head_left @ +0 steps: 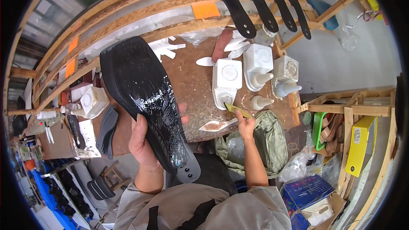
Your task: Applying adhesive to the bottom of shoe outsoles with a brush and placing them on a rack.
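A black shoe sole (134, 70) is gripped in my left hand (142, 145), thumb on the near side and fingertips showing past the far edge. Glossy wet streaks cover its middle and its narrow end, where two holes show. My right hand (246, 127) is closed on a yellow flat-handled tool, perhaps a brush (237, 111). The tool's far end is at the cut-open mouth of a white plastic container (228, 76) lying on the bench; its tip is hidden there. Just below lies a white spatula-shaped piece (216, 125) with brown stains.
More white containers (258, 59) and a loose nozzle (261, 102) sit on the brown bench (183, 76). Black soles (243, 21) hang over the wooden rack above. Grey soles (107, 132) lie at left. A green sack (272, 145) stands by the bench's front edge.
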The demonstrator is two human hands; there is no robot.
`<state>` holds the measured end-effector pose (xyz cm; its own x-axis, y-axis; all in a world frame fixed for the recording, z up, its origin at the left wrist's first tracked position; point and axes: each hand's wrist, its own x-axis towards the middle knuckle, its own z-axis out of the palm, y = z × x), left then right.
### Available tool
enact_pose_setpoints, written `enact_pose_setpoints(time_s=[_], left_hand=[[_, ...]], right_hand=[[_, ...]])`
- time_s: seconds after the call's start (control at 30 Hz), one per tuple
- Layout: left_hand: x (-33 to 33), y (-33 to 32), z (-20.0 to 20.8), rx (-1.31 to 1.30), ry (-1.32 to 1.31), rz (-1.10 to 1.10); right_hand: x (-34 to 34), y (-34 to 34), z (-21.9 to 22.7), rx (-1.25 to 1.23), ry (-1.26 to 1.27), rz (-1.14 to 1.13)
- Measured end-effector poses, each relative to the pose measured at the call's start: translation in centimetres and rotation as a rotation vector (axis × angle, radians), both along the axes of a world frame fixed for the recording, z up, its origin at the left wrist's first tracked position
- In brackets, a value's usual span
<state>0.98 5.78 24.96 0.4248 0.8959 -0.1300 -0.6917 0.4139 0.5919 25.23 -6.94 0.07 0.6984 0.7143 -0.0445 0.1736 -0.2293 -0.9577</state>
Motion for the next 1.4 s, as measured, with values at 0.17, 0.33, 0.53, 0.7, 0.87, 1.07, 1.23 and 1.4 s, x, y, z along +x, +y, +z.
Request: enact_pose_setpoints(time_s=[0.17, 0.33, 0.53, 0.7, 0.87, 1.07, 1.23, 1.4], left_hand=[[2.0, 0.1, -2.5, -0.054, 0.139, 0.100], [2.5, 0.6, -4.5, -0.064, 0.147, 0.092], [2.4, 0.7, -5.1, -0.069, 0.156, 0.044], [2.0, -0.1, -4.5, -0.001, 0.142, -0.028], [1.8, -1.4, -1.5, 0.013, 0.138, -0.059], [0.2, -2.0, 2.4, -0.016, 0.113, -0.034], [-0.3, -1.7, 4.3, 0.041, -0.023, 0.063], [-1.6, -1.9, 4.9, 0.176, -0.140, 0.070]], right_hand=[[-0.6, 1.7, -0.6, -0.004, -0.157, 0.071], [-0.8, 2.4, -2.0, 0.006, -0.209, 0.108], [-0.8, 3.6, 3.3, 0.233, 0.704, -0.164], [-3.6, 6.5, 19.4, 0.420, 0.676, 0.179], [-6.0, 9.9, 27.7, 0.439, 0.261, 0.457], [-6.0, 8.2, 29.5, 0.724, -0.453, 0.753], [-6.9, 3.2, 29.3, 0.706, -0.399, 0.908], [-8.1, 2.4, 32.2, 0.607, -0.267, 0.763]])
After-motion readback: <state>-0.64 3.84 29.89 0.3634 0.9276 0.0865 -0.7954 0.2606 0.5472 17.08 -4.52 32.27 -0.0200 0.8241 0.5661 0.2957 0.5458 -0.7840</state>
